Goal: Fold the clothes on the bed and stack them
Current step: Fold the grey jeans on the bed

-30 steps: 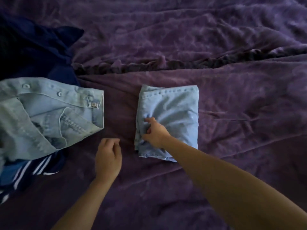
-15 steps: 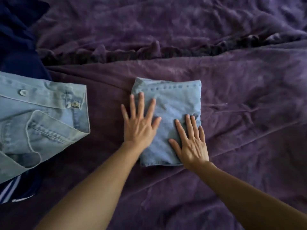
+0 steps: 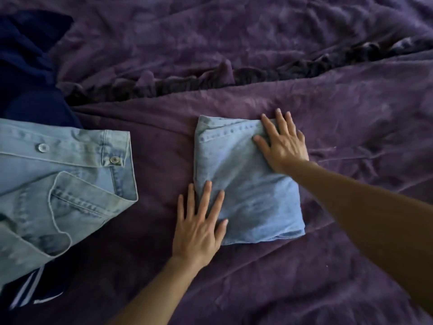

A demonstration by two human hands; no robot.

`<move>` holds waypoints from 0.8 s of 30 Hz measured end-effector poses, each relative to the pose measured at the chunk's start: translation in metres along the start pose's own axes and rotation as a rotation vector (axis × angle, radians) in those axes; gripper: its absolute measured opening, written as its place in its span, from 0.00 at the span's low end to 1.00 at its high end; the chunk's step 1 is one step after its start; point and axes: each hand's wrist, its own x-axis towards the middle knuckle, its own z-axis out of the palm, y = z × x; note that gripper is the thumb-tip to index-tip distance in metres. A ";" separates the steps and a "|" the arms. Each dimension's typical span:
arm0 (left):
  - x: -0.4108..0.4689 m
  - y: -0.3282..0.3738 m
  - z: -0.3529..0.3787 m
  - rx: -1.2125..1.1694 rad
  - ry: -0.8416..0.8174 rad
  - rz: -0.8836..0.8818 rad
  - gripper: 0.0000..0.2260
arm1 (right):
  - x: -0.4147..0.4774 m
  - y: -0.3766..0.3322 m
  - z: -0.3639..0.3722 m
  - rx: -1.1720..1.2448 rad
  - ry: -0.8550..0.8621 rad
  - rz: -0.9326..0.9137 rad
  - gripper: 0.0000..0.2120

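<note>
Folded light-blue cloth square (image 3: 243, 184): R hand (image 3: 283, 144) now up at far corner, L hand (image 3: 199, 228) down at near edge, both flat, fingers spread, pressing; fold looks done, stack nxt

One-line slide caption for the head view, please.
Left hand and right hand press flat on a folded light-blue garment on the purple bedspread; denim jacket lies unfolded nearby.

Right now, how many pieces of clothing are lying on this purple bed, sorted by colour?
Light blue: 2, the folded garment and the denim jacket.
Plain navy: 1, the navy garment.
Navy with white stripes: 1, the striped garment.
Total: 4.
</note>
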 end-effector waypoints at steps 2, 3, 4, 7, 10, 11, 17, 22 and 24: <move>0.001 -0.009 0.002 -0.024 0.013 0.016 0.28 | 0.016 0.002 0.000 0.022 -0.087 0.019 0.32; 0.008 -0.011 -0.002 -0.053 0.040 0.022 0.28 | 0.017 0.002 -0.003 0.044 -0.092 0.019 0.32; 0.018 -0.012 -0.009 -0.092 0.080 0.011 0.29 | 0.016 0.003 -0.006 0.084 -0.080 0.023 0.33; 0.067 -0.019 -0.044 -0.282 0.189 -0.146 0.34 | 0.004 0.005 -0.018 0.295 -0.001 0.104 0.39; 0.134 -0.032 -0.088 -0.471 0.076 -0.340 0.45 | -0.006 0.011 -0.037 0.612 -0.042 0.251 0.48; 0.149 -0.033 -0.099 -0.497 0.012 -0.379 0.47 | -0.010 0.012 -0.045 0.691 -0.051 0.271 0.50; 0.131 -0.003 -0.158 -0.599 -0.114 -0.250 0.11 | -0.084 0.036 -0.090 0.984 -0.061 0.224 0.29; 0.087 0.067 -0.222 -0.531 -0.103 -0.016 0.17 | -0.159 0.089 -0.130 0.894 -0.051 0.109 0.14; 0.076 0.106 -0.243 -0.462 -0.085 0.046 0.17 | -0.187 0.113 -0.150 0.732 0.011 0.082 0.16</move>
